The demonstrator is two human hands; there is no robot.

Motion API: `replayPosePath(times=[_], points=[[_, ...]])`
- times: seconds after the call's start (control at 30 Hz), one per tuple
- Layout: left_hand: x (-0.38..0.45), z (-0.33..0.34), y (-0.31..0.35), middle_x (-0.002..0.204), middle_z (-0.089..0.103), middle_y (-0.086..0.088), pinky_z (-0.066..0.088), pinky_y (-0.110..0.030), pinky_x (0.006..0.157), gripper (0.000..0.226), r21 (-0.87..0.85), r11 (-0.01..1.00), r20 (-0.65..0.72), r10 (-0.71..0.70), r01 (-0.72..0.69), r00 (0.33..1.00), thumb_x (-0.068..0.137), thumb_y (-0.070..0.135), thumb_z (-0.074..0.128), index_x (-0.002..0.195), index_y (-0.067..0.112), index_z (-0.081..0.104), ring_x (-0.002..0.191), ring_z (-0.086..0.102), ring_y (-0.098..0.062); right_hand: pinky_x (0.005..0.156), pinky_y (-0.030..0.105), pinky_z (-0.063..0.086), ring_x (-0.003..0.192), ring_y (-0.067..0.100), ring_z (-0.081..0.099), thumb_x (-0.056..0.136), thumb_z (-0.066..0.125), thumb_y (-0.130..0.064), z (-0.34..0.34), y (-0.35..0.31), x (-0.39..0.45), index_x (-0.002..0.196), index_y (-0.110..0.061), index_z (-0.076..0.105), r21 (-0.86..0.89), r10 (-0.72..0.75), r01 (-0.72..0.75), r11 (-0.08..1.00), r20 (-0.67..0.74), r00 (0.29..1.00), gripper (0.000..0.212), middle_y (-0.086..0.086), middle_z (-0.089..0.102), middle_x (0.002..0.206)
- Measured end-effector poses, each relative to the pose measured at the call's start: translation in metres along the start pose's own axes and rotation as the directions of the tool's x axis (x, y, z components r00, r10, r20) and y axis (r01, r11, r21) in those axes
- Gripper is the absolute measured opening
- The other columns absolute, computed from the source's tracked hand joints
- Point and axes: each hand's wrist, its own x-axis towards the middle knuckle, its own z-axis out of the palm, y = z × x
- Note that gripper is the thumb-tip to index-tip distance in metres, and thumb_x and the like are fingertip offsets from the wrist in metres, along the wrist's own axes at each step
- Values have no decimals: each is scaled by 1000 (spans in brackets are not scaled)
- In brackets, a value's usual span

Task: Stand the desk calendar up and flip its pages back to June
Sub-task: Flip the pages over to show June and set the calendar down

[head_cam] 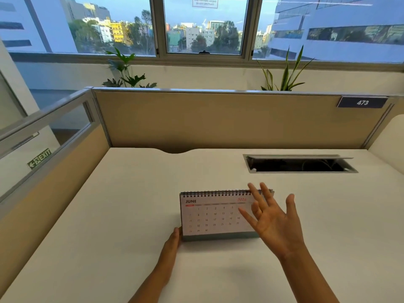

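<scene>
Desk calendar (215,215) stands upright on the white table (131,215), near my edge and about centre, spiral binding on top, front page reading JUNE. My left hand (172,243) rests against its lower left corner at the grey base; whether those fingers are curled round the base I cannot tell, as the back of the hand hides them. My right hand (270,224) hovers in front of the right side, its fingers (254,193) spread open and holding nothing, slightly blurred. Judgement: a light card-and-paper thing, stiff base, thin pages that would crease or tear at the wire if yanked. Best held low at the base, pages lifted by a free bottom corner. Task looks essentially done.
</scene>
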Motion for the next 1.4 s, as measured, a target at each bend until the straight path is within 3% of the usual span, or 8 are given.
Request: replayPosePath(times=[0.13, 0.27, 0.4, 0.53, 0.83, 1.1, 1.27, 1.4], points=[[-2, -1, 0, 125, 46, 4, 23, -35, 109, 48, 27, 1000, 23, 0, 0, 1000, 94, 41, 15, 132, 25, 37, 131, 35, -23, 70, 35, 59, 60, 11, 58, 88, 38, -54, -32, 5, -1, 101, -18, 59, -6, -89, 92, 996, -337, 937, 43, 3, 71, 93], [-3, 1, 2, 127, 45, 4, 25, -33, 108, 46, 70, 997, 13, 23, -24, 1000, 94, 39, 17, 134, 23, 36, 129, 37, -21, 93, 45, 44, 107, 27, 51, 96, 32, -41, -54, 14, -5, 116, -14, 50, -415, -246, 10, 910, -519, 819, 38, 9, 54, 121], [-4, 4, -11, 132, 47, 4, 36, -26, 102, 36, 409, 898, 56, 155, -164, 986, 90, 46, 33, 125, 39, 31, 122, 44, -17, 104, 46, 33, 127, 29, 39, 95, 39, -33, -84, 33, -5, 133, -15, 36, -839, -361, -196, 508, -414, 836, 42, 10, 41, 142], [3, -9, -25, 149, 30, 2, 25, -37, 113, 100, 743, 644, 57, 211, -182, 976, 59, 85, 3, 140, 29, 20, 138, 25, -18, 103, 44, 36, 128, 29, 41, 89, 55, -20, -105, 45, -3, 133, -13, 35, -942, -260, -283, 182, -324, 910, 49, 10, 45, 141], [7, -18, -28, 156, 3, 3, -13, -33, 109, 123, 926, 293, 167, 242, -236, 956, 43, 85, -21, 142, 13, -6, 143, -5, -15, 89, 44, 49, 102, 28, 60, 84, 62, -24, -121, 43, 1, 118, -11, 52, -961, -362, -210, -179, -134, 923, 37, 8, 66, 113], [24, -23, -27, 154, 14, 5, -9, -36, 110, 111, 928, 288, 155, 280, -236, 948, 53, 83, -15, 143, 23, 7, 143, 1, -14, 95, 44, 42, 107, 25, 53, 89, 53, -33, -127, 41, 10, 122, -20, 50, -935, -356, -208, -286, -98, 929, 36, 5, 64, 115], [24, -25, -34, 130, 58, 3, 14, -37, 102, 69, 969, 133, 165, 289, -210, 943, 84, 66, 14, 132, 21, 36, 128, 26, -12, 95, 41, 38, 107, 24, 51, 89, 53, -34, -129, 44, 10, 123, -21, 49, -930, -375, -207, -305, -82, 923, 37, 4, 64, 115], [22, -24, -36, 135, 53, 3, 9, -36, 105, 71, 970, 146, 149, 282, -195, 948, 84, 66, 15, 134, 20, 35, 130, 32, -13, 96, 41, 37, 109, 25, 50, 88, 55, -30, -128, 45, 9, 121, -18, 52, -938, -393, -201, -283, -78, 916, 35, 6, 64, 116]])
